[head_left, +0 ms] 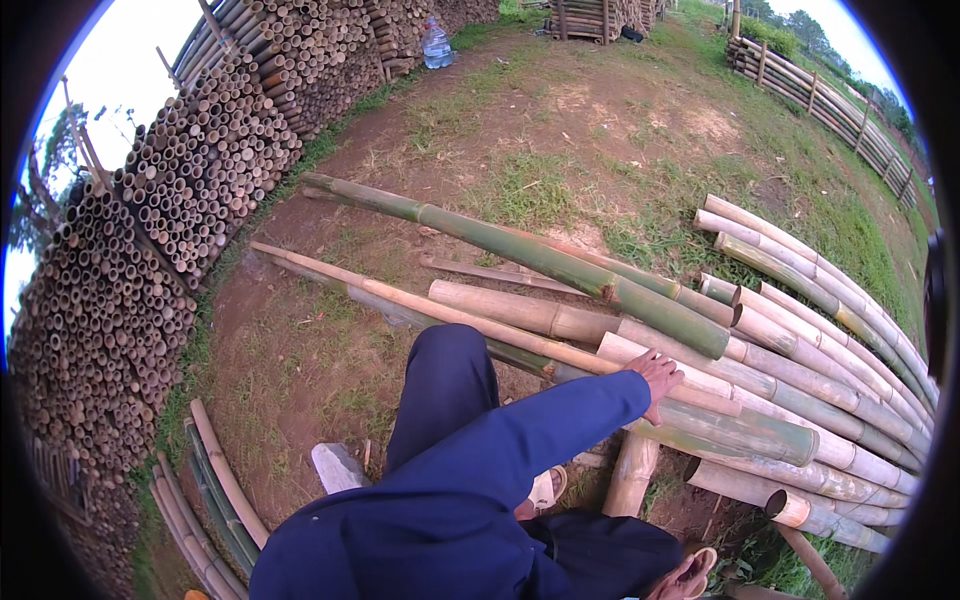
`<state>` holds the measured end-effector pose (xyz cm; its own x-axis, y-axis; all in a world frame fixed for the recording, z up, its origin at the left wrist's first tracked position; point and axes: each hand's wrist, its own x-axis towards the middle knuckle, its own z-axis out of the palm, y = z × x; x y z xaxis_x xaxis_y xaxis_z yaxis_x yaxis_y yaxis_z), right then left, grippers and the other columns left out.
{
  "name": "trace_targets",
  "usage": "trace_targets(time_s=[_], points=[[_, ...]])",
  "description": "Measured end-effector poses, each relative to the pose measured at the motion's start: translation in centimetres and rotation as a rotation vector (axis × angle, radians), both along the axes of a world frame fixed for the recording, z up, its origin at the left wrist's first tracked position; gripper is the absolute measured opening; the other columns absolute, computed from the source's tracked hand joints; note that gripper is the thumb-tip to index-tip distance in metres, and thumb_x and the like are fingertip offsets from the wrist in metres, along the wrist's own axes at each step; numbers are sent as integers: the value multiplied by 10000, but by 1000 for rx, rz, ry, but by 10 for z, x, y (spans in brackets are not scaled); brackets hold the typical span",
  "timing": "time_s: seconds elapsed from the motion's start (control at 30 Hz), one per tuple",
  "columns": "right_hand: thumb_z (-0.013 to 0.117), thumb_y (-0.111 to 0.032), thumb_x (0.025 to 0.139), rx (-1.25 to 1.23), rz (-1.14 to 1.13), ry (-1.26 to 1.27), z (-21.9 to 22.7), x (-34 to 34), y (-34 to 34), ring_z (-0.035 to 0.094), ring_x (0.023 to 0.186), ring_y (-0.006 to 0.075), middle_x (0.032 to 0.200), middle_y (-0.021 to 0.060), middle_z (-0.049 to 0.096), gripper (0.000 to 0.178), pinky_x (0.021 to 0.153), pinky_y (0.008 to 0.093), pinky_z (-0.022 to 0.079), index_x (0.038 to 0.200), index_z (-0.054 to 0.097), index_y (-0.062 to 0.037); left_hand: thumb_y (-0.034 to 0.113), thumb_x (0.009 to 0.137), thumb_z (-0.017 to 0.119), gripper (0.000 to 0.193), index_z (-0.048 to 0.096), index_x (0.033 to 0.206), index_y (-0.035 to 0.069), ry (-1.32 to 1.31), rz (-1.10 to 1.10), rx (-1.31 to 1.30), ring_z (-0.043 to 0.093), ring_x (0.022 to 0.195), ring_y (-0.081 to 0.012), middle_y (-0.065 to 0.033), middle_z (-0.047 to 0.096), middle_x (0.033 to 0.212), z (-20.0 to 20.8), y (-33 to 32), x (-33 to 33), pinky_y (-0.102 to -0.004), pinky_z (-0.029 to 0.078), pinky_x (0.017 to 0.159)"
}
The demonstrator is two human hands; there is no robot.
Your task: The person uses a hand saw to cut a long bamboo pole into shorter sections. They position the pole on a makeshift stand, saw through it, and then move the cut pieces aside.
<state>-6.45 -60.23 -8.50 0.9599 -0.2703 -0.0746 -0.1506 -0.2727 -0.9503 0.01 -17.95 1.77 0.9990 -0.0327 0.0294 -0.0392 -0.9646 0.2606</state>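
My left hand (660, 383) lies over a long, slender tan bamboo pole (450, 318), thumb on the near side and fingers on the far side. This pole slants from the far left down to the right, across other bamboo. Just beyond the hand lies a thick green bamboo pole (520, 250), its cut end to the right. Nearer than the hand is a greenish-grey bamboo length (750, 432). A short bamboo piece (632, 475) supports the poles from below. My right hand does not show.
Pale bamboo poles (840, 385) are heaped at the right. A tall stack of cut bamboo (220, 140) runs along the left. More poles (225, 480) lie at lower left, and a grey block (338, 468) sits by my left knee. A water jug (436, 45) stands farther back.
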Motion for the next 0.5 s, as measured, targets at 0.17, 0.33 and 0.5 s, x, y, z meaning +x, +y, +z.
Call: trace_targets(time_s=[0.17,0.33,0.5], points=[[740,-186,875,40,-36,311,-28,-25,26,565,1267,427,1398,244,584,617,1039,524,460,1435,532,-29,591,516,899,1016,576,1316,54,-125,-51,80,541,1217,-279,-112,615,1206,-8,11,1,-453,348,1075],[740,-186,873,-17,-6,305,-30,-28,33,571,1256,427,1383,243,593,617,1032,523,462,1432,533,-28,541,545,901,1097,511,1440,42,-83,-44,15,511,1263,-301,-140,578,1297,0,10,2,-473,351,1094],[740,-186,872,-61,-1,316,-33,-39,33,578,1244,426,1368,242,601,616,1025,523,463,1429,533,-26,471,552,936,1136,447,1492,61,-69,-3,-74,495,1294,-334,-164,558,1334,16,2,1,-502,338,1131]])
